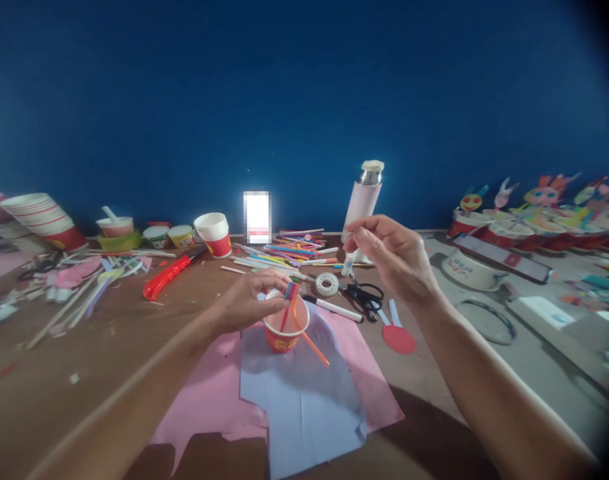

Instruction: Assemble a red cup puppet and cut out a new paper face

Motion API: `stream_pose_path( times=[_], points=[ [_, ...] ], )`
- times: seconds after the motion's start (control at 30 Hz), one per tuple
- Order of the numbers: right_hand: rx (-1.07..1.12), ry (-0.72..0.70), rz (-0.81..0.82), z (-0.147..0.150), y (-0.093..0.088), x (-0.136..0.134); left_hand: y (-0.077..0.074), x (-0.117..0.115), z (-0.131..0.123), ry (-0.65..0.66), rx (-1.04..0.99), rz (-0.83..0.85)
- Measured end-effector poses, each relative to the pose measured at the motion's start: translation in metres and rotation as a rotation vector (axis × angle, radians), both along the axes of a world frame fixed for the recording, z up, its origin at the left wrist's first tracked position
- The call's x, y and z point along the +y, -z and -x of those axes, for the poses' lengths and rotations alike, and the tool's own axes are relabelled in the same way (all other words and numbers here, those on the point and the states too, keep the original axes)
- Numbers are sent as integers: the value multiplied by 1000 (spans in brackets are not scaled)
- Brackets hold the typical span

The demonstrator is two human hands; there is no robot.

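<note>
A small red and white paper cup point(284, 331) stands on pale blue paper point(304, 400) that lies over pink paper point(204, 393). My left hand point(249, 300) is closed at the cup's rim, pinching a bundle of coloured straws point(290, 293) bent over the edge. An orange straw point(312, 343) sticks out of the cup to the right. My right hand point(389, 253) is raised above and right of the cup, fingers pinched round a small clear tube point(349, 263) that points down.
Black scissors point(364, 295), a tape roll point(327, 284) and a marker point(334, 309) lie right of the cup. Loose straws point(289, 253), a white flask point(362, 200), a red cutter point(167, 277) and stacked cups point(214, 235) sit behind. Paper craft figures point(534, 207) line the right.
</note>
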State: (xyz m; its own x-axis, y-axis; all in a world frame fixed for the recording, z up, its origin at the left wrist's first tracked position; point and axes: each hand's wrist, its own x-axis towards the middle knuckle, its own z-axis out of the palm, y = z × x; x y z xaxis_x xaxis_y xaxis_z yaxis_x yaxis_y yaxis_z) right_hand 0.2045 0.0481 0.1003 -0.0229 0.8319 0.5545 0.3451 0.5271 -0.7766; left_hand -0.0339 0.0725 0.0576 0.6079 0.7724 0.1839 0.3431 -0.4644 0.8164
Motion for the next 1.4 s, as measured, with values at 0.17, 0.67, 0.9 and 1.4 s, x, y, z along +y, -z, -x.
stream_pose_path(
  times=[0.17,0.67,0.9,1.4],
  points=[
    [15,-13,16,1,-2,-2,0,-1,1,-76,-38,20],
    [-439,24,224,-18,14,-4,-2,-2,1,-238,88,6],
    [-776,192,545,-89,69,-34,-13,-6,-4,-208,63,-21],
    [-1174,505,571,-76,94,-66,-17,-10,-7,-237,109,87]
  ],
)
